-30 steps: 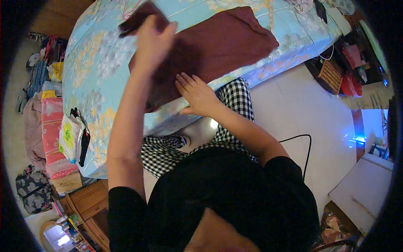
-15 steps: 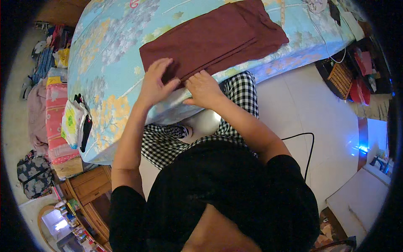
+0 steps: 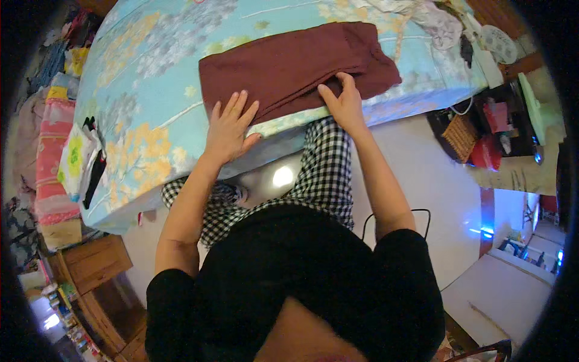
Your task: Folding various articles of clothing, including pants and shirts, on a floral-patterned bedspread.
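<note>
A dark brown cloth (image 3: 283,63), folded into a long rectangle, lies near the front edge of the bed (image 3: 163,90). I cannot make out what kind of garment or fabric it is. My left hand (image 3: 228,131) rests flat on its near left corner, fingers spread. Further right, my right hand (image 3: 345,104) has thumb and forefinger at the near edge, with a fold of the cloth between them. A dark gap shows under that fold, and my other right fingers are mostly hidden.
Small folded white and black clothes (image 3: 81,160) lie at the bed's left edge. Whitish fabric (image 3: 437,24) and a cable sit at the far right. A woven basket (image 3: 459,137) stands right of the bed; a wooden cabinet (image 3: 96,262) is at lower left.
My right hand has moved right along the cloth's near edge, away from my left hand. My left hand has flattened onto the near left corner. The view has shifted slightly.
</note>
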`<state>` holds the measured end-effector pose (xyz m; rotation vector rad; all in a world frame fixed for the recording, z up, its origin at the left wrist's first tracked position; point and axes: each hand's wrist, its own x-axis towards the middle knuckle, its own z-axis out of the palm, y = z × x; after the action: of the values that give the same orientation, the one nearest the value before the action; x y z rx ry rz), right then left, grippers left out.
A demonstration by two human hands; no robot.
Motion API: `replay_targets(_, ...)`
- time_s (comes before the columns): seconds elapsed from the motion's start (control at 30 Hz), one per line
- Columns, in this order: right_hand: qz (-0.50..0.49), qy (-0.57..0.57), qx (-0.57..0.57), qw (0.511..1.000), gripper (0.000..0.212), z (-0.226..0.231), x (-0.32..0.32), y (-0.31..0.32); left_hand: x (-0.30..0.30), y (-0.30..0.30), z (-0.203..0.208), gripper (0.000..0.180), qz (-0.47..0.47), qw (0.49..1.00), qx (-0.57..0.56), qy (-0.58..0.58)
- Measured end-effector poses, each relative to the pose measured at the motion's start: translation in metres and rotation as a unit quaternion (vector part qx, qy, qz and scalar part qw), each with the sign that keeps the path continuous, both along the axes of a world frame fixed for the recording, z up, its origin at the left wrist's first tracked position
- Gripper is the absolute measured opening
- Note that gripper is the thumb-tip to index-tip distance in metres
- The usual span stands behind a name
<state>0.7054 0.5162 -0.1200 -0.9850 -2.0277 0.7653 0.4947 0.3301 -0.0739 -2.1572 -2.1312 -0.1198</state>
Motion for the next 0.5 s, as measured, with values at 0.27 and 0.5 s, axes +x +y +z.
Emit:
replay_targets(0.27, -0.154, 0.293, -0.313, 0.89, 0.074, 0.023, -0.011, 0.075, 0.001, 0.008, 0.007, 0.063, 0.05, 0.996, 0.011, -0.073)
replay_targets(0.5, -0.121, 0.111, -0.161, 0.973, 0.052, 0.035, -0.004, 0.097, 0.017, 0.027, -0.003, 0.069, 0.06, 0.998, -0.006, -0.012)
